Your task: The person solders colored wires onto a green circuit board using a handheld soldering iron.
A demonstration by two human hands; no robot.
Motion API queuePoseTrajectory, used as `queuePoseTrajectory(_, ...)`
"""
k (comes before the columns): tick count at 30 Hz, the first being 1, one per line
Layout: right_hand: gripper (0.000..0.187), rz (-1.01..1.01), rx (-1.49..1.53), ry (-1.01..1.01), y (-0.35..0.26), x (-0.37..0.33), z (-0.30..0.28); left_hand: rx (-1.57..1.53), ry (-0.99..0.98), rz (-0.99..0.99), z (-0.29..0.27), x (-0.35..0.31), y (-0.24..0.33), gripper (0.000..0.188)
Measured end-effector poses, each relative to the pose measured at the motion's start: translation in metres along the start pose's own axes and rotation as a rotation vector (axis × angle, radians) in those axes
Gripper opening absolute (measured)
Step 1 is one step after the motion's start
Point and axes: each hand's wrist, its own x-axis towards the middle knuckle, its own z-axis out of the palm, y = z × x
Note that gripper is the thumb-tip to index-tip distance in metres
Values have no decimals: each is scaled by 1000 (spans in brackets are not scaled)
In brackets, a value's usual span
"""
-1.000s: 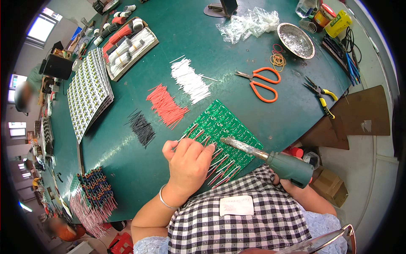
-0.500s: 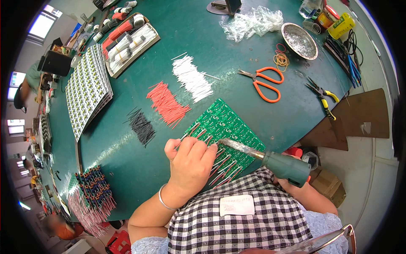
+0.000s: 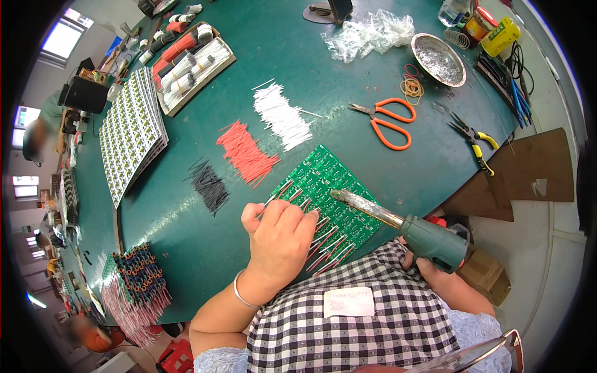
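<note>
The green board point(image 3: 318, 177) lies flat on the desk point(image 3: 205, 248), at the near edge and not far from the right edge. Thin red and white wires point(image 3: 328, 248) stick out over its near part. The left hand point(image 3: 280, 239) is curled up over the board's left side, with its thumb by the wires; I cannot tell if it pinches one, as the fingertips are hidden. The right hand point(image 3: 428, 267) is wrapped around the handle of the iron point(image 3: 410, 230), whose tip points down over the board's middle; I cannot tell if it touches. To do this well, hold each wire steady on its spot, touch it with the tip for a short time, and mind the left thumb, because the tip is probably hot. The left hand hides some wires, so looking is harder. The black heap point(image 3: 209, 188), red heap point(image 3: 247, 153) and white heap point(image 3: 283, 118) sit past the board's left side. The scissors point(image 3: 374, 112) lie past its far corner, and the pliers point(image 3: 471, 134) lie by the desk's right edge. The bowl point(image 3: 413, 53) is near the far right corner, well out of the way.
</note>
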Motion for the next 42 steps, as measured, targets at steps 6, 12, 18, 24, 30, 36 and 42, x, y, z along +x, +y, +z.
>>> queuePoseTrajectory(6, 49, -30, -8, 3, 4, -2, 0, -11, 7, -23, 0, -1, 1, 14)
queuePoseTrajectory(12, 47, -27, 43, 13, 1, -2, 3, -17, 7, -69, -5, -6, -1, 15)
queuePoseTrajectory(18, 37, -67, 104, 12, -1, 1, 0, 1, 33, -160, -24, -11, -5, 20)
queuePoseTrajectory(24, 36, -56, 93, 9, 6, -9, -8, -205, 81, -65, -11, -7, 11, 20)
queuePoseTrajectory(30, 39, -29, -15, -82, 11, -22, -16, -212, 53, -13, 2, -11, 11, 20)
queuePoseTrajectory(36, 40, -100, -241, -75, 18, -23, -19, -200, 63, -20, 6, -11, 12, 18)
queuePoseTrajectory(42, 37, -83, -260, -33, 3, -17, -12, -206, 57, -8, 8, -11, 10, 16)
